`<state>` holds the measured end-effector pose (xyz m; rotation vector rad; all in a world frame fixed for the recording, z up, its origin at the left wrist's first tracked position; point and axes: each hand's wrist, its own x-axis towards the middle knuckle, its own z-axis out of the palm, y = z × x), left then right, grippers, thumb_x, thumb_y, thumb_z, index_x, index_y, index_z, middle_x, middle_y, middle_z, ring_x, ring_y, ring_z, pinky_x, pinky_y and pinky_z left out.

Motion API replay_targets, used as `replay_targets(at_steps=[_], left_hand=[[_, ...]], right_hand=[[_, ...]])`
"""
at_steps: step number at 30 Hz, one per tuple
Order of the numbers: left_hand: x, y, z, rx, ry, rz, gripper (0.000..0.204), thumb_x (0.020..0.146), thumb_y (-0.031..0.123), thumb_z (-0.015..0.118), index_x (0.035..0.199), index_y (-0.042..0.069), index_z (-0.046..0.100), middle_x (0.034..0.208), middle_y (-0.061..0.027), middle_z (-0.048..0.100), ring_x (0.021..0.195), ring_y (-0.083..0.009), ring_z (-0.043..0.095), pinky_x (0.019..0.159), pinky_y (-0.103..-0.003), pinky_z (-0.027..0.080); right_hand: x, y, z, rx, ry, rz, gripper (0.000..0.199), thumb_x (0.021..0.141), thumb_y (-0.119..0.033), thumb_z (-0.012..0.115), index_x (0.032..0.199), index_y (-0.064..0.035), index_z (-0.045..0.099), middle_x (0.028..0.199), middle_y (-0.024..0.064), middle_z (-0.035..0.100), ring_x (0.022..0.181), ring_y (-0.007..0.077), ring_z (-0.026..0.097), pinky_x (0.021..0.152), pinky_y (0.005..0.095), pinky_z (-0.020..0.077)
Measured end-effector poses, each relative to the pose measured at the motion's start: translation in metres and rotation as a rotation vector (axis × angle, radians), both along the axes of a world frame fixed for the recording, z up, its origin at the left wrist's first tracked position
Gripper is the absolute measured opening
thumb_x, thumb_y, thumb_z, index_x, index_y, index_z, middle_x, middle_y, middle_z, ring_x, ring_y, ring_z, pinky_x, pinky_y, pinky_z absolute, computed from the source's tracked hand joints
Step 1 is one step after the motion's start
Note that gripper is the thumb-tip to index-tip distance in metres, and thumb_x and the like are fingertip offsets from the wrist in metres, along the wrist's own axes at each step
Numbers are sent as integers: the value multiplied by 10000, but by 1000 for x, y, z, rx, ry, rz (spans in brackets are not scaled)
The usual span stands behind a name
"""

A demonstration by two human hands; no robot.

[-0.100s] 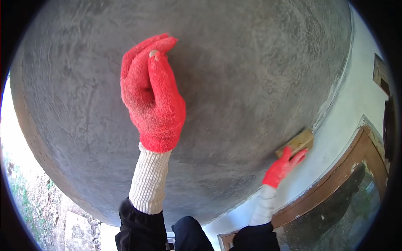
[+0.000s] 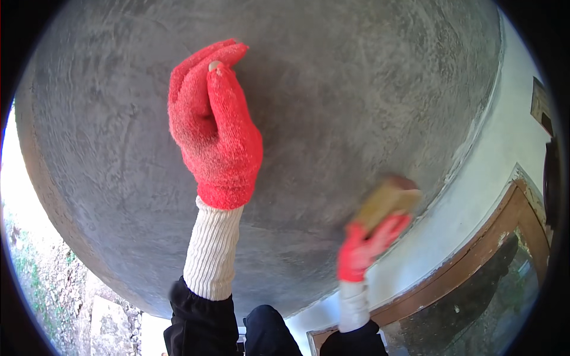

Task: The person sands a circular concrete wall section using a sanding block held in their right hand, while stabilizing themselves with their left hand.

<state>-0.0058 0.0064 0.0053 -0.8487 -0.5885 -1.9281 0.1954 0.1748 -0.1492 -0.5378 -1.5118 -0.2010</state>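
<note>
Two red knitted gloves cover your hands, each with a cream ribbed cuff over a black sleeve. Your left hand [image 2: 214, 127] is raised against the grey plastered wall [image 2: 356, 89], fingers [image 2: 199, 65] held together and pointing up, curled slightly at the tips; it holds nothing, and a bare fingertip shows through a hole in the glove. Whether the palm presses on the plaster or hovers just off it, you cannot tell from this view. Your right hand [image 2: 365, 249] is lower and to the right, blurred, gripping a tan block [image 2: 389, 202] that looks like a sponge or wooden float. The block sits at the wall's lower right part, near the edge where the grey plaster meets a white painted strip [image 2: 504, 172]. Beyond that strip runs a brown wooden frame [image 2: 475, 261] around dark glass. Bare ground with some greenery [image 2: 35, 279] shows at the lower left.
</note>
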Motion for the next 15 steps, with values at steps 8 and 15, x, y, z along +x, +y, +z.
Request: replay_targets(at_steps=[8, 15], left_hand=[[2, -6, -6, -40, -4, 48, 215, 967, 62, 494, 1020, -6, 692, 1087, -141, 674, 1010, -239, 617, 860, -332, 478], [-1, -11, -5, -63, 8, 86, 184, 948, 82, 535, 1007, 9, 693, 1050, -148, 684, 989, -273, 625, 855, -358, 487]], right_hand=[[22, 8, 3, 283, -324, -6, 818, 827, -468, 686, 1493, -142, 340, 1571, 271, 179, 1364, 521, 284, 1063, 619, 301], [47, 41, 74, -257, 130, -112, 719, 960, -283, 555, 1541, -11, 230, 1597, 253, 153, 1431, 376, 285, 1149, 407, 288]])
